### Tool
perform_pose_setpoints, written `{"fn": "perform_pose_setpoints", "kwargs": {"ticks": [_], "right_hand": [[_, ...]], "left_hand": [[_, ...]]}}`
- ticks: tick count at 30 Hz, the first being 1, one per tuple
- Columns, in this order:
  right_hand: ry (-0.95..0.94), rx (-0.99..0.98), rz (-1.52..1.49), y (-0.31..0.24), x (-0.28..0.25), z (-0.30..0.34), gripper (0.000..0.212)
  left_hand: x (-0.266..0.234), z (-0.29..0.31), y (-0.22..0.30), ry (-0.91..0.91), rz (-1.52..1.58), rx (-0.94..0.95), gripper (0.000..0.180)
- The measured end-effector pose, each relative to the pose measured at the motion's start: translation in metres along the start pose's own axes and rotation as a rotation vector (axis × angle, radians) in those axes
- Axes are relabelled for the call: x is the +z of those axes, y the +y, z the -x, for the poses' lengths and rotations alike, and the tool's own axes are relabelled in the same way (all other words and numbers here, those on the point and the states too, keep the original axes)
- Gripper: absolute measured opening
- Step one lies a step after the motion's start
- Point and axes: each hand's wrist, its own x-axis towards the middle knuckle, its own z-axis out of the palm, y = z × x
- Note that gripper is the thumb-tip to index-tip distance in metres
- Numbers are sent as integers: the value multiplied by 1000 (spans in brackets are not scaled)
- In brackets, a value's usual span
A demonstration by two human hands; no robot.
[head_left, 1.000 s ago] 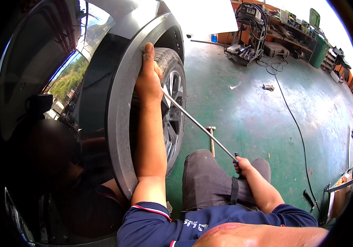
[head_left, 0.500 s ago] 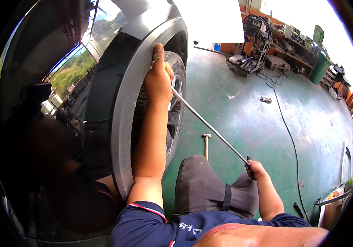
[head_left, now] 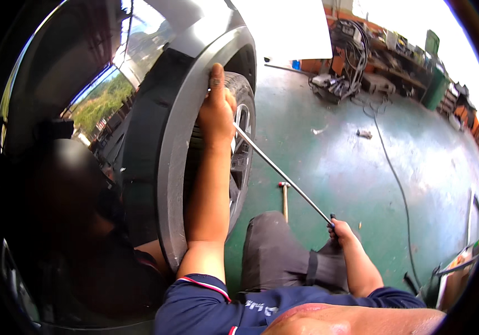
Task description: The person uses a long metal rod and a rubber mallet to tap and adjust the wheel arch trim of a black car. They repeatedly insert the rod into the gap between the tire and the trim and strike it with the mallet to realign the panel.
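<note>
A long thin metal rod (head_left: 284, 172) slants from the wheel arch down to my right side. My left hand (head_left: 217, 111) is closed around its upper end, with the thumb up against the grey wheel arch trim (head_left: 172, 167) of a black car. The rod's tip is hidden behind this hand. My right hand (head_left: 342, 230), beside my knee, grips the dark handle at the rod's lower end. Behind my left forearm are the tire (head_left: 242, 84) and spoked wheel (head_left: 241, 159), partly covered by arm and trim.
A hammer (head_left: 285, 204) with a wooden handle lies on the green floor (head_left: 328, 151) by my knee. A cable (head_left: 394, 173) runs down the right side. A machine with coiled cables (head_left: 348, 56) and a cluttered workbench (head_left: 398, 67) stand farther back.
The whole view has shifted slightly. My right hand and the handle end have moved a little left, toward my knee. My left hand stays at the wheel arch.
</note>
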Motion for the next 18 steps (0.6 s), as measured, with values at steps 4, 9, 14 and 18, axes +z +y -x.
{"fn": "perform_pose_setpoints", "kwargs": {"ticks": [4,9,14,18], "right_hand": [[-2,56,56,29,46,-34,30],[75,-2,261,-24,-20,-19,23],[99,63,147,-38,-44,26,29],[83,56,87,-18,-37,21,29]], "left_hand": [[-10,-9,-2,-41,-46,60,55],[-7,-2,4,-147,-16,39,67],[3,5,0,-150,20,73,63],[2,4,4,-160,36,47,63]]}}
